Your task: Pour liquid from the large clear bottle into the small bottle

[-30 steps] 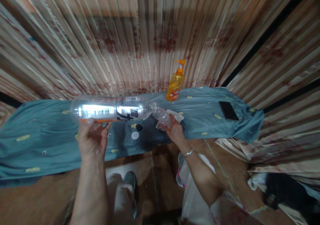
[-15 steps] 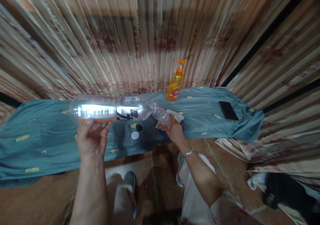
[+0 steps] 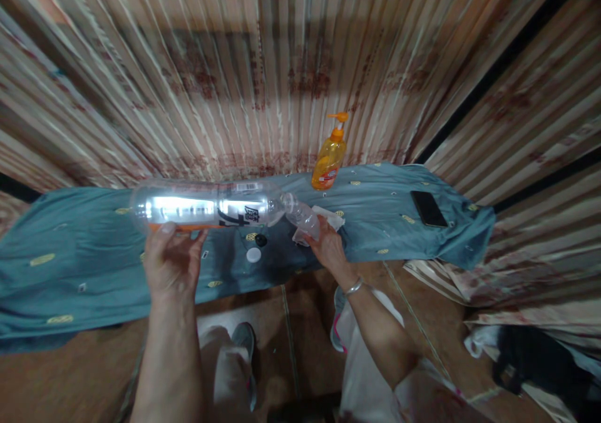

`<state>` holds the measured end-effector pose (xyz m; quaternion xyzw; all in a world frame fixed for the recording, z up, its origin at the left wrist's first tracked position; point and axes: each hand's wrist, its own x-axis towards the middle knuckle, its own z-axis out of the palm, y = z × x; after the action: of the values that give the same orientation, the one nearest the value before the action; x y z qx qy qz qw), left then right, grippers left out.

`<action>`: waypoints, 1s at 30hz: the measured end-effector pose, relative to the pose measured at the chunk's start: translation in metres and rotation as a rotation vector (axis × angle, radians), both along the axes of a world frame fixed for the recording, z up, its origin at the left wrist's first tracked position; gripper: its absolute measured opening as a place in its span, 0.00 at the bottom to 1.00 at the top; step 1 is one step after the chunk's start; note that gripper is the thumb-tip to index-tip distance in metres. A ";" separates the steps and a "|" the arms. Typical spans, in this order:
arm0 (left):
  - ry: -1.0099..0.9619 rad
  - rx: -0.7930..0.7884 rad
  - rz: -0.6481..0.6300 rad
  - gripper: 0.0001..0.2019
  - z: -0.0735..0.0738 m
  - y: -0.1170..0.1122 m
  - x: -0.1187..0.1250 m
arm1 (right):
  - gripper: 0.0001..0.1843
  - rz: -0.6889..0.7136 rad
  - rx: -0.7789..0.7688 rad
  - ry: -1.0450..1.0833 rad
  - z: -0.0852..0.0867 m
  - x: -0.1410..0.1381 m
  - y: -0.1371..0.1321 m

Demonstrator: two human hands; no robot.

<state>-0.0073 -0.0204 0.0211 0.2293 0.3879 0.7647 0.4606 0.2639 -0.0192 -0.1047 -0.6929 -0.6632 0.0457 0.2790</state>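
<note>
My left hand grips a large clear plastic bottle from below. It lies sideways in the air, with a silver label, black lettering and an orange strip. In my right hand is a smaller clear plastic bottle, tilted so that its neck points up and left. The necks of both bottles meet; whether the mouths touch or just overlap I cannot tell. Below them a white cap and a black cap rest on the cloth. A crumpled white tissue or wrapper shows behind my right hand.
A teal patterned cloth covers the long, narrow table. An orange pump bottle stands at the back, and a black phone lies to the right. Pleated curtains hang close behind. A dark bundle sits at lower right.
</note>
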 end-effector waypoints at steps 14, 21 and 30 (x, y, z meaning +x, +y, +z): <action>0.014 0.005 -0.004 0.17 0.001 -0.001 0.000 | 0.27 -0.009 0.024 0.000 -0.004 0.000 0.001; 0.037 0.010 -0.012 0.17 -0.001 0.000 -0.002 | 0.28 0.008 0.035 0.007 -0.004 0.001 0.001; 0.022 0.013 -0.017 0.18 0.003 -0.002 0.002 | 0.28 0.006 0.044 -0.020 -0.005 0.000 0.001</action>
<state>-0.0054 -0.0222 0.0238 0.2439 0.3862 0.7605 0.4615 0.2641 -0.0181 -0.1099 -0.6849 -0.6690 0.0250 0.2877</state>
